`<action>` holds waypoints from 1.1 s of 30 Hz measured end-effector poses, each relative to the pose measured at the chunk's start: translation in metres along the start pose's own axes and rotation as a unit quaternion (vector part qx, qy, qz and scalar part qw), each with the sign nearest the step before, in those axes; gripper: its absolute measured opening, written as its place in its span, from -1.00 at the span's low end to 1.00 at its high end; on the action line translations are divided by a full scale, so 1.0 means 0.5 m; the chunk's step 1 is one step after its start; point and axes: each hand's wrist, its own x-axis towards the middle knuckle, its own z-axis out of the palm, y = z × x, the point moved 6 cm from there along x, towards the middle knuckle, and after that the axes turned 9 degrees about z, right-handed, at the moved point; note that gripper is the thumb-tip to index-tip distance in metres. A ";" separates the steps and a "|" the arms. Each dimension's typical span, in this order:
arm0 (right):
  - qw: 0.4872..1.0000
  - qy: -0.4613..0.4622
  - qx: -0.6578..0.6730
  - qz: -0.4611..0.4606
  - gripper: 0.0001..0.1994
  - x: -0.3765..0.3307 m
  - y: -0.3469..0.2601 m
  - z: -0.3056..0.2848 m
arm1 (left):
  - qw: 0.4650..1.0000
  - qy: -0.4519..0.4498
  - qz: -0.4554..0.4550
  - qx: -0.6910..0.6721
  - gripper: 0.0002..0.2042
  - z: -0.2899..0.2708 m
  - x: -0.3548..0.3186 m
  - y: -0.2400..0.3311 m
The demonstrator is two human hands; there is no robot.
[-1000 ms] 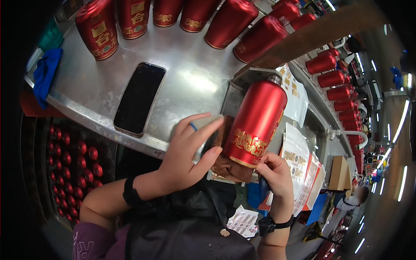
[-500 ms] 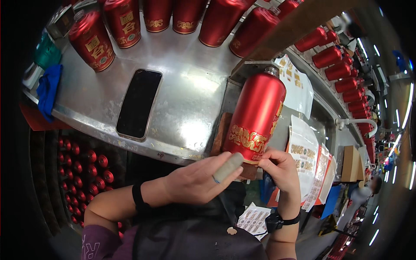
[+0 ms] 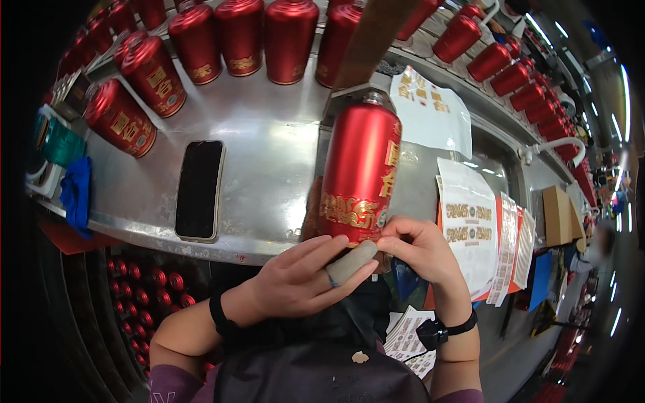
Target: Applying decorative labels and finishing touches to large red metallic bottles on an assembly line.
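Note:
A red bottle [image 3: 363,154] with gold ornament and a clear neck lies tilted on a stand in front of me, its base toward me. At the base's left edge my left hand [image 3: 306,272] has its fingers stretched out, one tip touching the bottle. One of its fingers wears a beige cover [image 3: 352,264] with a blue band. On the right side of the base my right hand [image 3: 418,250] pinches thumb and forefinger together against the bottle's lower rim. Whatever may be between those fingertips is too small to make out.
A black phone [image 3: 200,190] lies on the metal table [image 3: 269,148]. Several red bottles [image 3: 291,40] stand along its far side, behind a brown post [image 3: 376,40]. Sticker sheets [image 3: 468,225] lie to the right near a white tap [image 3: 561,146]. A blue cloth [image 3: 76,195] hangs at the left edge.
The view has shifted, so the table and bottle sit differently in the picture. More gold lettering now shows on the bottle's right side. Both hands remain at its base.

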 end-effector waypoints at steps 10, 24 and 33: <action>0.997 0.033 -0.010 -0.063 -0.77 0.003 -0.003 -0.009 | 0.998 -0.004 -0.066 -0.006 -0.66 -0.013 -0.025 -0.012; 0.992 0.046 -0.007 -0.119 -0.75 -0.009 -0.007 -0.004 | 0.972 0.001 -0.223 -0.078 -0.08 0.022 0.047 -0.081; 0.995 0.029 0.016 -0.099 -0.77 -0.013 -0.011 -0.010 | 0.964 0.007 -0.248 -0.094 -0.05 0.032 0.020 -0.086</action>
